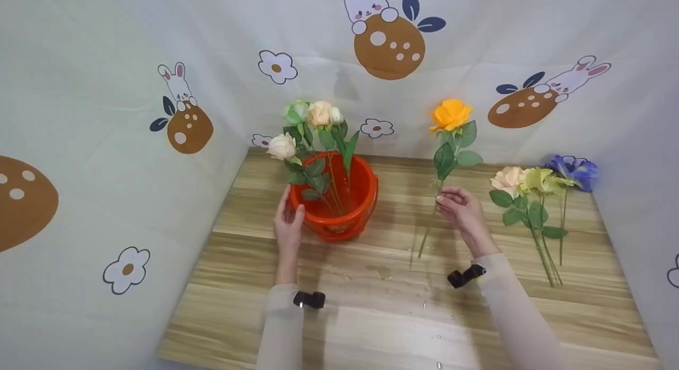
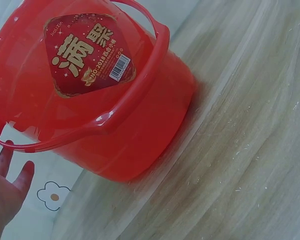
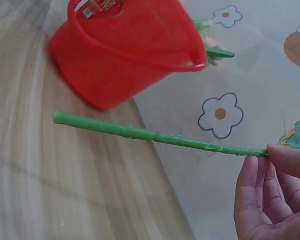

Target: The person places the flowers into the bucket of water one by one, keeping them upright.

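My right hand (image 1: pixel 462 213) pinches the stem of a yellow-orange artificial rose (image 1: pixel 451 115) between thumb and fingers. The flower stands upright above the table, and its bare green lower stem (image 3: pixel 140 133) slants below the fingers. At the left side of a red plastic bucket (image 1: pixel 339 229), my left hand (image 1: pixel 289 229) rests with loosely extended fingers near the rim. Several artificial flowers stand in the bucket, among them a pale green bloom (image 1: pixel 297 112), a peach bloom (image 1: pixel 320 113) and a cream rose (image 1: pixel 282 146). The bucket's handle (image 2: pixel 140 90) hangs down over its labelled side.
On the table's right lie a peach rose (image 1: pixel 508 180), a yellow-green flower (image 1: pixel 545 181) and a blue-violet flower (image 1: pixel 575 171), stems toward me. Wet-looking drops dot the wooden tabletop (image 1: pixel 382 306). A white cloth with rabbit prints (image 1: pixel 223 30) encloses the back and sides.
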Demonstrator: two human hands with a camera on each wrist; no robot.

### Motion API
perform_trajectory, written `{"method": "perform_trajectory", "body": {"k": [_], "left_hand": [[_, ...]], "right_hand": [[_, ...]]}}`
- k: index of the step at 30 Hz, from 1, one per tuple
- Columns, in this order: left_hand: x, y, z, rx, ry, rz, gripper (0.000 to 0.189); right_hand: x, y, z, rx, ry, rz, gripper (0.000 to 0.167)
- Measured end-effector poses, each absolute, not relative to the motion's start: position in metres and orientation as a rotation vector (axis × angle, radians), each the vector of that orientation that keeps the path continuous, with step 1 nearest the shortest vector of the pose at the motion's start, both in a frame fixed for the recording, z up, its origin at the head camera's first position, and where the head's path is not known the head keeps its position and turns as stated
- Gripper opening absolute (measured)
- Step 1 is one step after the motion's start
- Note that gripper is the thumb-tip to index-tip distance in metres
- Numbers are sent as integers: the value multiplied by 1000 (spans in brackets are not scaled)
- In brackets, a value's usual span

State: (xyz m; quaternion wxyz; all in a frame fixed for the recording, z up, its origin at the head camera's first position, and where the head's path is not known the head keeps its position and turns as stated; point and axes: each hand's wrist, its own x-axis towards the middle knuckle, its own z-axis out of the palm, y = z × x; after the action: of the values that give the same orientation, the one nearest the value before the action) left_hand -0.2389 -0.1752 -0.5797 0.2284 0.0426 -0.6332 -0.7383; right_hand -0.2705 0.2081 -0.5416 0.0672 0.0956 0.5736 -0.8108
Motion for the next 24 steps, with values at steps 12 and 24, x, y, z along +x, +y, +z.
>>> {"method": "perform_trajectory", "body": {"k": [12, 24], "left_hand": [[-238, -177, -581, 67, -1744, -2020, 58], [-238, -176, -579, 84, -1731, -2056, 59]], "right_hand": [[-284, 177, -511, 147, 1750, -2503, 28], [-293, 152, -473, 49, 1746, -2551, 23]]}}
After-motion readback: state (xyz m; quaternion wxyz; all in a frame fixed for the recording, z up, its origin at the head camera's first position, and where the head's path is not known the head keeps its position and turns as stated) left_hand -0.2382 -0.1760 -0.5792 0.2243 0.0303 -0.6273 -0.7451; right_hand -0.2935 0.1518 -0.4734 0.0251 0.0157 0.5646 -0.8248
